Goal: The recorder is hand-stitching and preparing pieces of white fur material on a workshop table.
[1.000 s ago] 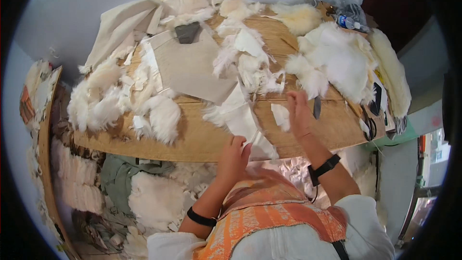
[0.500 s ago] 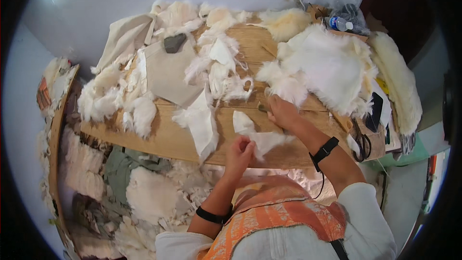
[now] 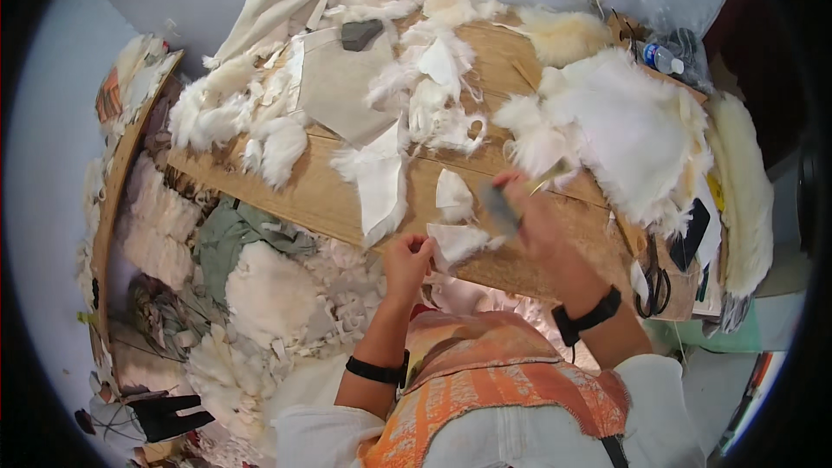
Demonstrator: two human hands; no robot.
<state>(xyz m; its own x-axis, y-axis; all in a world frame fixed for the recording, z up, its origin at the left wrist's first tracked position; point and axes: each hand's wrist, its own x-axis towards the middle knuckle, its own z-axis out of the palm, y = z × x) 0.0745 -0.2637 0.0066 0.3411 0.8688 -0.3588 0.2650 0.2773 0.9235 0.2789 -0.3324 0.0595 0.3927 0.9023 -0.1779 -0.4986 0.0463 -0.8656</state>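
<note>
At the near edge of the table, my left hand [image 3: 408,264] pinches the left edge of a small white fur piece [image 3: 455,243] lying skin side up. Long hairs stick out from the piece's right end. Just right of it, my right hand [image 3: 539,221] is closed around a brush [image 3: 499,208], blurred by motion, with a grey head and a tan handle end [image 3: 551,174] showing past the fingers. Another small white fur scrap [image 3: 453,196] lies just beyond. Left of that is a larger cut fur piece [image 3: 378,186].
The wooden table [image 3: 286,199] bears a beige sheet [image 3: 342,87] with a dark grey block [image 3: 360,34] on it. To the right lie a big white pelt [image 3: 633,130], black scissors [image 3: 654,282], a phone [image 3: 690,232] and a bottle [image 3: 662,58]. Fur scraps [image 3: 269,295] heap below the near edge.
My right hand has brought the brush nearer, turning it so its grey head shows. My left hand still holds the fur piece. The whole view has shifted.
</note>
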